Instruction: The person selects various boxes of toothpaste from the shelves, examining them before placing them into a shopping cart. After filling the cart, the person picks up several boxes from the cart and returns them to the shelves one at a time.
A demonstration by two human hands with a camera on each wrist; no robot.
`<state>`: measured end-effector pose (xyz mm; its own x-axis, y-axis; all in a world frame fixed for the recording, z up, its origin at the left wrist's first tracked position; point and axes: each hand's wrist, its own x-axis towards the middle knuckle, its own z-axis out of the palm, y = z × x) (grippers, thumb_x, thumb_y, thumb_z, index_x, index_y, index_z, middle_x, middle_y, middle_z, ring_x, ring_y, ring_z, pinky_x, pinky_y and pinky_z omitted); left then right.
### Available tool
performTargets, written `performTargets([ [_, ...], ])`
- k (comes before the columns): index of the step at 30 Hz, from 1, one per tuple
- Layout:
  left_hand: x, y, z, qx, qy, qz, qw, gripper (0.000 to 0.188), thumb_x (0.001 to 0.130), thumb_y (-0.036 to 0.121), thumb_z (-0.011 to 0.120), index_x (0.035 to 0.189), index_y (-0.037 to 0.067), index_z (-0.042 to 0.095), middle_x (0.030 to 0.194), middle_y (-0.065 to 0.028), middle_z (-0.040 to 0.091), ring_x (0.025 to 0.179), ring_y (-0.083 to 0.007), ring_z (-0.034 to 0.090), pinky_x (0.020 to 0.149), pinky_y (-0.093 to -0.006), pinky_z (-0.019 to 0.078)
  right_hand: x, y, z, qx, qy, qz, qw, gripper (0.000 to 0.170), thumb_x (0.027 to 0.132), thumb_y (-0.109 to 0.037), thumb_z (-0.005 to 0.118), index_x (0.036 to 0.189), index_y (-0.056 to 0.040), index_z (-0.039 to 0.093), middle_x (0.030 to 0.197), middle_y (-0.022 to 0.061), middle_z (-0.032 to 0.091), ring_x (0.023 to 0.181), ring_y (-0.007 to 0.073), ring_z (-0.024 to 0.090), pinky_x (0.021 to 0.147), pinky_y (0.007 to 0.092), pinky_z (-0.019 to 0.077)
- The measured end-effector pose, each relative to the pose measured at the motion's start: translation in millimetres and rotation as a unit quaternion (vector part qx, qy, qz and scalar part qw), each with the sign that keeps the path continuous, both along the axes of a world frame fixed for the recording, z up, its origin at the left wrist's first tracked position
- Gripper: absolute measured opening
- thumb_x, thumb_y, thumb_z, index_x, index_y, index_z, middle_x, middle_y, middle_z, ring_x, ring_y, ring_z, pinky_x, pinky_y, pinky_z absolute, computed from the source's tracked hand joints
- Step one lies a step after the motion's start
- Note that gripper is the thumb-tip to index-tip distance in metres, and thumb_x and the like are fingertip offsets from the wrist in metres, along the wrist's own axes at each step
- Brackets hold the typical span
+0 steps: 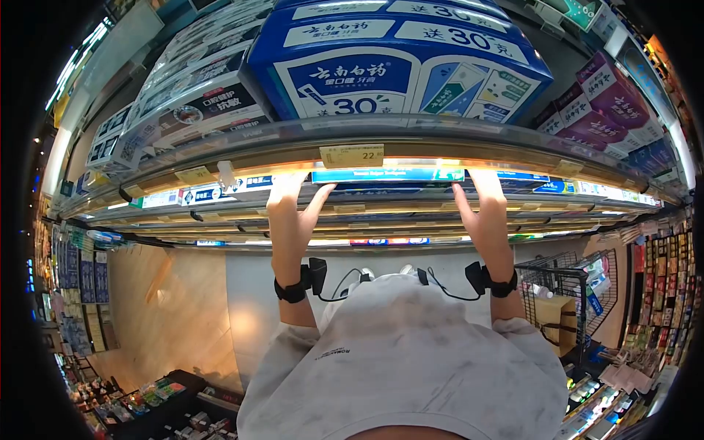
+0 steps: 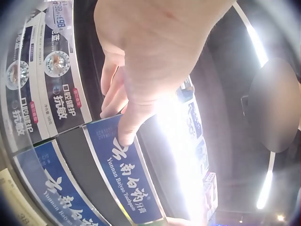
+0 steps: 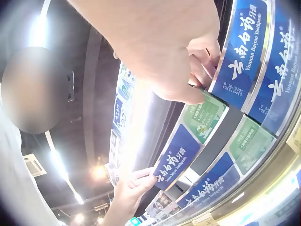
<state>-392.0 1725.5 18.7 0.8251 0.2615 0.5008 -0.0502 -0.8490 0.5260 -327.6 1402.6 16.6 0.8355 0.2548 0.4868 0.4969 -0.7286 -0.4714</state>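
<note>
Fingers point(image 2: 126, 134) of both hands grip one toothpaste box point(image 2: 124, 176), one hand at each end. Tall shelving point(image 1: 271, 155) spans the upper half of the head view; the left hand point(image 1: 290, 220) and right hand point(image 1: 484, 220) reach under its edge near the centre, and the box lies between them, just below a price tag point(image 1: 352, 155). Handling looks partway along, I judge: the grasp is made, while letting go remains. Both thumbs press the box's face, other fingers curling behind, parted about its thickness; their hidden tips I cannot tell.
</note>
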Motion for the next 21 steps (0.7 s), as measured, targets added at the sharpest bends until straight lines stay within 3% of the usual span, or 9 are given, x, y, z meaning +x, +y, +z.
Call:
performTargets([
  [7,5.0,-5.1,0.8,-0.017,-0.091,-0.002,0.996,0.046,0.078,0.020,0.094,0.110,-0.007,0.075,0.105,-0.0216,0.077,0.094,-0.0340,0.076,0.087,-0.0367,0.0570,-0.7,8.3,0.6,-0.002,-0.026,-0.014,1.000,0.037,0.091,-0.014,0.079,0.120,0.0076,0.068,0.114,0.0293,0.067,0.106,0.0464,0.065,0.092,0.0481,0.0533],
  [10,3.7,-2.4,3.2,-0.018,-0.031,-0.021,0.999,0.044,0.079,0.019,0.093,0.111,-0.006,0.074,0.105,-0.0215,0.077,0.096,-0.0343,0.074,0.087,-0.0374,0.0563,1.9,6.7,-4.6,-0.010,-0.028,-0.011,0.999,0.039,0.090,-0.015,0.080,0.121,0.0056,0.069,0.117,0.0289,0.064,0.107,0.0460,0.063,0.092,0.0491,0.0530],
  [21,3.0,-3.5,-18.4,-0.016,-0.068,-0.069,0.995,0.039,0.083,0.011,0.088,0.116,-0.005,0.072,0.111,-0.0204,0.074,0.101,-0.0340,0.071,0.092,-0.0396,0.0547,2.7,7.5,-17.2,-0.029,-0.083,0.004,0.996,0.039,0.089,-0.014,0.082,0.125,-0.0007,0.071,0.114,0.0265,0.062,0.105,0.0439,0.062,0.091,0.0493,0.0520],
])
